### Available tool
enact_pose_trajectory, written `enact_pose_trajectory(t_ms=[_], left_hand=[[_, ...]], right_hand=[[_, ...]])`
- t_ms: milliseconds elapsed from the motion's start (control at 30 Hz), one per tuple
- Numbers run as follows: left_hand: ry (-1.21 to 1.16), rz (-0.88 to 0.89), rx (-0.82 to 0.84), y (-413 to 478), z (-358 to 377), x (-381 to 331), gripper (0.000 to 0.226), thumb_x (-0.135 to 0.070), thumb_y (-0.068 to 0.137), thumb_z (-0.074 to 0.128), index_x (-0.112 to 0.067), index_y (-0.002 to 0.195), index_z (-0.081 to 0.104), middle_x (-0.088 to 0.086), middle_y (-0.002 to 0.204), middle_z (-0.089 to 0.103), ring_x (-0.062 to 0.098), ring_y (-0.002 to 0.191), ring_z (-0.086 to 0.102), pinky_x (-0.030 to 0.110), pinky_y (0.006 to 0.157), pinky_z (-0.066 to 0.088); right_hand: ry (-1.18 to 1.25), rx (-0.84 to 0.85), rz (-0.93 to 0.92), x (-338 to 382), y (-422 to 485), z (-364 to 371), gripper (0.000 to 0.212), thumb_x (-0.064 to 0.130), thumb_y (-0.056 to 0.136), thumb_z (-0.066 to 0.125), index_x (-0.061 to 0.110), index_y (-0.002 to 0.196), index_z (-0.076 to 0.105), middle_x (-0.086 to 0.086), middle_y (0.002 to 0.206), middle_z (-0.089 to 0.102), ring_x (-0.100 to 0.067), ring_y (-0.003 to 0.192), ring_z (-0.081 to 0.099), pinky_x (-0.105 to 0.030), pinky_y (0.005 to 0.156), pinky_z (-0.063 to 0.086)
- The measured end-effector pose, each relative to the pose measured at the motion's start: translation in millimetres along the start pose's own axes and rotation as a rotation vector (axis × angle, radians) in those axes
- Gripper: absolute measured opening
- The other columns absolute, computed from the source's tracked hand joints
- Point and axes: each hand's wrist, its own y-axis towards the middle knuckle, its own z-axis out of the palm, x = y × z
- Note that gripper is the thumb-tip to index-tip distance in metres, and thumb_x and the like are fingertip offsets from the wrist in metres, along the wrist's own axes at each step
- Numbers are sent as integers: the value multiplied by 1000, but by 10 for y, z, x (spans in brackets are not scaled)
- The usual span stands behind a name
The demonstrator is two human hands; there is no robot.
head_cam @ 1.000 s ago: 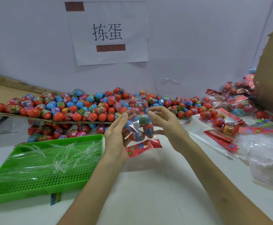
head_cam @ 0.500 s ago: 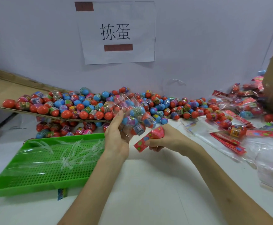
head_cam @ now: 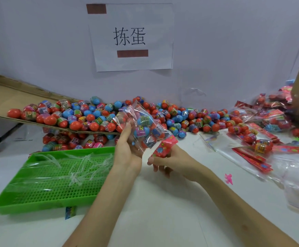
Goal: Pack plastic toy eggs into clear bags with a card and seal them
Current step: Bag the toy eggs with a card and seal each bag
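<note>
One bag [head_cam: 150, 132] of eggs [head_cam: 144, 120] sits just right of the frame's centre, held off the worktop [head_cam: 163, 211] between both hands. The left hand [head_cam: 127, 154] cradles its filled body, fingers curled round the plastic. The right hand [head_cam: 171, 163] pinches the red card [head_cam: 164, 146] at the bag's lower end.

A second ago the bag hung upright with the card dangling below it and both hands up at the eggs. Since then the right hand has dropped to take the card end, and the bag has tipped so its body leans to the upper left. I judge that filling is done for this bag and sealing is the step in hand. A pale strip shows between the hands; whether it is a peeled liner I cannot tell.

The sign [head_cam: 129, 36] at top centre reads 拣蛋. Labels wrap the loose eggs [head_cam: 91, 118] across the middle of the frame, but their print is too small to read.
</note>
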Motion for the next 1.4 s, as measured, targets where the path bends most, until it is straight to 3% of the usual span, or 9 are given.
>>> enact_pose_trajectory(t_ms=[200,300,567,733,867,1033,1167,1267,1400], left_hand=[[69,73,-27,47,8,-7,25,-26,98,67,-16,119,75,6,116,77,24,100,75,43,85,63],[147,88,-25,31,1,35,33,-30,97,68,-15,127,72,9,119,76,30,111,73,48,96,59],[22,141,-86,186,-153,-296,27,-39,100,61,-25,91,83,-2,97,81,17,84,78,35,66,64],[171,170,-124,150,-168,-301,23,-29,94,73,-17,113,77,1,100,80,16,83,76,31,68,62],[418,227,-29,61,-66,-124,12,-28,90,76,-23,100,81,3,102,80,24,96,76,41,79,63],[598,306,145,-56,12,46,14,-23,96,70,-28,94,83,0,98,81,14,92,76,38,83,58],[678,310,204,-81,21,48,14,-19,97,69,-18,106,80,1,100,80,19,99,76,50,93,59],[706,293,197,-103,31,77,17,-20,98,68,-14,109,79,2,101,80,20,101,75,52,92,60],[685,236,163,-89,15,109,20,-24,98,67,-14,110,79,4,104,80,25,104,74,49,91,61]], right_hand=[[53,-25,-87,149,-61,-288,36,44,81,79,24,109,69,3,94,76,-17,80,71,-28,70,60],[141,-122,-143,227,-104,-404,40,52,86,73,15,100,70,-1,87,74,-20,77,69,-25,64,58],[-301,-202,-157,11,-86,-563,25,20,99,66,13,75,65,0,67,69,-10,60,64,-25,62,54],[9,-337,-270,109,-69,-502,25,31,100,61,9,90,65,-1,78,70,-19,66,65,-29,61,54],[129,-393,-357,245,-74,-350,32,43,84,66,18,104,67,-2,94,72,-21,84,70,-28,71,58],[149,-435,-332,254,-54,-274,17,29,90,72,21,104,68,-2,101,72,-20,94,70,-29,74,59],[275,-359,-250,264,-59,-273,35,38,87,71,21,117,64,-2,114,71,-22,105,70,-40,84,62],[227,-385,-288,261,-74,-259,5,23,93,72,21,97,72,3,97,74,-18,95,72,-35,78,62],[177,-462,-326,260,-73,-262,15,11,93,72,22,83,74,2,89,74,-22,92,72,-32,73,62]])
